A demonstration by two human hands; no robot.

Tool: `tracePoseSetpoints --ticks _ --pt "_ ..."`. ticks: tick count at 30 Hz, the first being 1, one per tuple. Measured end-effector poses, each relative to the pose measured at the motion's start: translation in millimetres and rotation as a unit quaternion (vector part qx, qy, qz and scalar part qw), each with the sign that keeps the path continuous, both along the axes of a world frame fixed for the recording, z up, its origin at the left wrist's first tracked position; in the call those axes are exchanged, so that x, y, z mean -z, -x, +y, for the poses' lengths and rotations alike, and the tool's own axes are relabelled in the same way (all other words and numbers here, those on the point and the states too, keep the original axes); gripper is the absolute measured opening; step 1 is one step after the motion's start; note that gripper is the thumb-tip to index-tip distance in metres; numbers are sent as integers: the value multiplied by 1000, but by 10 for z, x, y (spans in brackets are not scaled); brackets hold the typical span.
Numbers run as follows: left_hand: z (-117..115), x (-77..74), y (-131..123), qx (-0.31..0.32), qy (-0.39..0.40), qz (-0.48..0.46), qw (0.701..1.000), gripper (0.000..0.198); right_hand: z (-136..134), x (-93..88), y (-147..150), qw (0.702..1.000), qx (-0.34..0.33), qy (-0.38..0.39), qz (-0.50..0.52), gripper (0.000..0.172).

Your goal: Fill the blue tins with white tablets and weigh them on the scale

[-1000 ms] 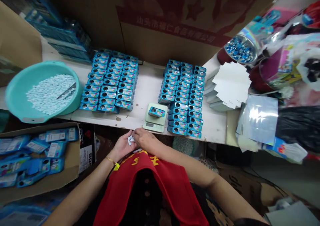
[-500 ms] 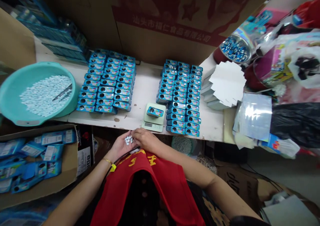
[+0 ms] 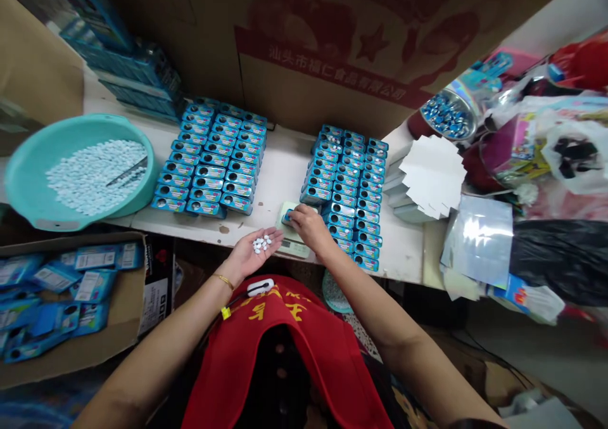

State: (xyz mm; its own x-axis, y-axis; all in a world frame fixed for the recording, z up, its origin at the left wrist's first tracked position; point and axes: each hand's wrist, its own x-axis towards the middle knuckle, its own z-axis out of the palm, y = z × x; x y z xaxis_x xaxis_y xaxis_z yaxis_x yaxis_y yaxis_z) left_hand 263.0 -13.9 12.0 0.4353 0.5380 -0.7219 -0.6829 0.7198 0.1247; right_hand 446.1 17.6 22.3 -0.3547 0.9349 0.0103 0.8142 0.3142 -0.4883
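My left hand (image 3: 254,251) is held palm up in front of the scale, fingers stretched, with several small white candies (image 3: 262,244) lying in the palm. At the pale green kitchen scale (image 3: 295,248), my right hand (image 3: 308,225) has its fingers closed over a small blue box (image 3: 287,216) on the weighing plate. Most of this box is hidden under the hand. A turquoise basin (image 3: 23,188) at the left holds many white candies and a dark, narrow tool (image 3: 127,171).
Rows of blue boxes (image 3: 209,156) stand left of the scale, more blue boxes (image 3: 349,194) right of it. Folded white cards (image 3: 434,175) are stacked farther right. A carton (image 3: 118,302) of blue packs sits low left; a big cardboard box (image 3: 304,93) rises behind.
My right hand has moved from beside my left palm up to the blue box on the scale. My left hand has shifted right and forward, its palm more spread, still carrying candies.
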Motion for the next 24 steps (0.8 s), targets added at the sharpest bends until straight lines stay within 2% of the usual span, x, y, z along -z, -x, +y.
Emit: tracePoseSetpoints --ticks 4,7,9,13,16,18,22,24 --pt "-121 31 98 -9 12 7 1000 22 15 73 -34 1000 17 -13 7 23" --pt "-209 26 143 -9 16 6 1000 22 -126 21 26 997 48 -40 47 23" --pt "-262 11 165 -8 17 3 1000 21 -297 -55 168 997 4 -37 63 23" --pt "-379 -14 250 -3 43 2 999 19 -664 -166 597 985 -174 -2 2 21" --pt "-480 -8 336 16 58 -9 998 23 -796 -149 813 970 -240 6 -42 17" --pt "-543 10 371 19 58 -14 998 23 -815 -108 855 964 -264 21 -40 13" --pt "-629 50 374 4 63 16 998 23 -813 -26 823 975 -219 42 -21 13" --pt "-649 62 363 9 66 22 998 22 -816 14 804 974 -221 48 -5 13"
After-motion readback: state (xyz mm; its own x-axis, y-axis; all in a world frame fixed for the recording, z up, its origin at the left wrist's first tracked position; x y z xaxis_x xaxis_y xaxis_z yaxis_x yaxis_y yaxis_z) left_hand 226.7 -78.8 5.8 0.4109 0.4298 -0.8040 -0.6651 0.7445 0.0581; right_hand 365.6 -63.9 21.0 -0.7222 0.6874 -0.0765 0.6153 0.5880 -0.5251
